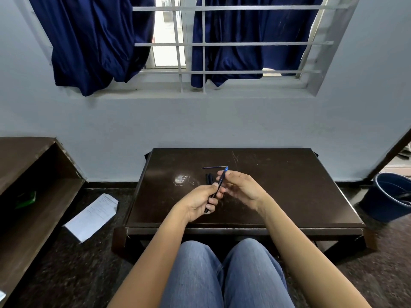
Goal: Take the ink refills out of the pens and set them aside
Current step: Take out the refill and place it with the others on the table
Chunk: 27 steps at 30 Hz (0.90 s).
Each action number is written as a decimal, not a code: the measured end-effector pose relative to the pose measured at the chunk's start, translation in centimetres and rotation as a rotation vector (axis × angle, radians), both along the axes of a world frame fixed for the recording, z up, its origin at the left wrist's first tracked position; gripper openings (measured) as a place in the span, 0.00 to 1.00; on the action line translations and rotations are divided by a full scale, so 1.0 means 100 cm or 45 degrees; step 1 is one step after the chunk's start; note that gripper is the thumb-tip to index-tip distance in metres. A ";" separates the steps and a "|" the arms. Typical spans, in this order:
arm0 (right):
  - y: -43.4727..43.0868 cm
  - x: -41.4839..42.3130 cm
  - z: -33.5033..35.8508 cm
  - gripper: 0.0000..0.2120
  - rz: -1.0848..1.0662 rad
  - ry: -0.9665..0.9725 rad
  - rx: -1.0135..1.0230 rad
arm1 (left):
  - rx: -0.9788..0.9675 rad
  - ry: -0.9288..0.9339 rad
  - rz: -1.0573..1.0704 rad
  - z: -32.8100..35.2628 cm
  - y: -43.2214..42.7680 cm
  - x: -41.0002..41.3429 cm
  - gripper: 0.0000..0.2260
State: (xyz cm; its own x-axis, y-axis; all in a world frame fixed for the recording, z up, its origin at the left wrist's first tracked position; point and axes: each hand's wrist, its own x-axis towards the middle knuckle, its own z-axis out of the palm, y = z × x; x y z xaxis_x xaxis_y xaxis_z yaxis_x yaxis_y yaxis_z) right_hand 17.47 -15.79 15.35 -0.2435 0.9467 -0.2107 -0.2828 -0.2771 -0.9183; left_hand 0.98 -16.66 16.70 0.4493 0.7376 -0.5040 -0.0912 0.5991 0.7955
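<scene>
The left grip [200, 202] curls round the pen's [222, 178] lower end; the right grip [239, 185] pinches its upper part. One refill [213, 167] lies on the desk [289, 196] beyond.

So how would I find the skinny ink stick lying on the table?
Look at the dark table under the window. Just beyond the right hand, towards the wall, the refill lies flat. It is far thinner than the black pen pieces near it, with a pale tip at its right end.
</scene>
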 end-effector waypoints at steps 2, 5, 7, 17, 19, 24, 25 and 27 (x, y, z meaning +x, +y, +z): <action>0.000 0.002 0.002 0.14 0.102 0.210 -0.111 | -0.071 -0.129 -0.005 0.000 0.000 -0.003 0.11; 0.003 0.002 0.004 0.13 0.077 0.298 -0.147 | -0.093 -0.194 -0.051 -0.002 0.002 -0.004 0.11; 0.004 -0.001 0.005 0.10 -0.006 0.249 -0.134 | -0.059 -0.191 -0.055 -0.003 0.002 -0.004 0.11; 0.005 0.004 -0.003 0.17 0.100 0.327 -0.094 | -0.023 -0.198 -0.046 -0.005 0.002 -0.004 0.11; 0.006 0.002 -0.004 0.12 0.025 0.248 -0.074 | -0.011 -0.165 -0.066 -0.006 0.003 -0.003 0.11; 0.007 0.000 -0.003 0.10 -0.005 0.295 -0.052 | -0.081 -0.248 -0.062 -0.008 0.004 -0.002 0.13; 0.007 0.001 -0.003 0.15 0.051 0.348 -0.047 | -0.103 -0.281 -0.071 -0.007 0.004 -0.002 0.13; 0.007 0.003 -0.001 0.26 0.190 0.428 -0.025 | -0.166 -0.342 -0.115 -0.006 0.004 -0.004 0.14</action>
State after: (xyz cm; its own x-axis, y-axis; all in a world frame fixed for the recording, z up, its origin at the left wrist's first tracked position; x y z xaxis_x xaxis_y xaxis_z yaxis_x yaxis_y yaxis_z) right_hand 17.79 -15.11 15.24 -0.4372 0.8922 -0.1131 -0.5229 -0.3545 -0.7752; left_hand 0.63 -16.25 16.06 0.6402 0.6253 -0.4462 -0.2293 0.7099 0.6659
